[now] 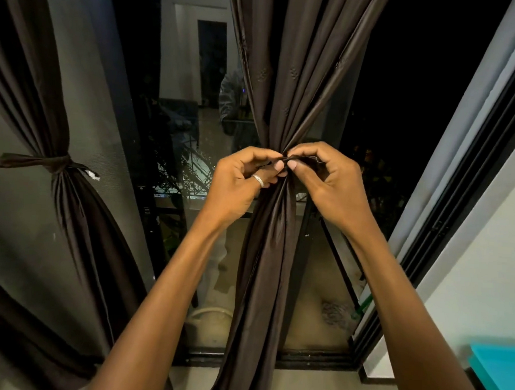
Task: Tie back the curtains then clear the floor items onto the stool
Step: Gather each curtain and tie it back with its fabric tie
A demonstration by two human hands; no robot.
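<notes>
Two curtains hang at the glass door [179, 131]. Left curtain [70, 215]: gathered and bound at mid-height by a knotted tie-back [43, 161]; this half of the first step looks complete. Left hand [239, 182]: fingers curled, thumb and forefinger pinching the tie strip [294, 159] at the waist of the right curtain [277, 255]. Right hand [334, 184]: fingers curled, pinching the same strip just beside the left. Step in hand, by judgement: knotting the second tie-back. The next move calls for drawing both ends apart evenly until the knot seats. A turquoise surface [500, 377] shows at far right; whether it is the stool cannot be told. Floor items are not in view.
</notes>
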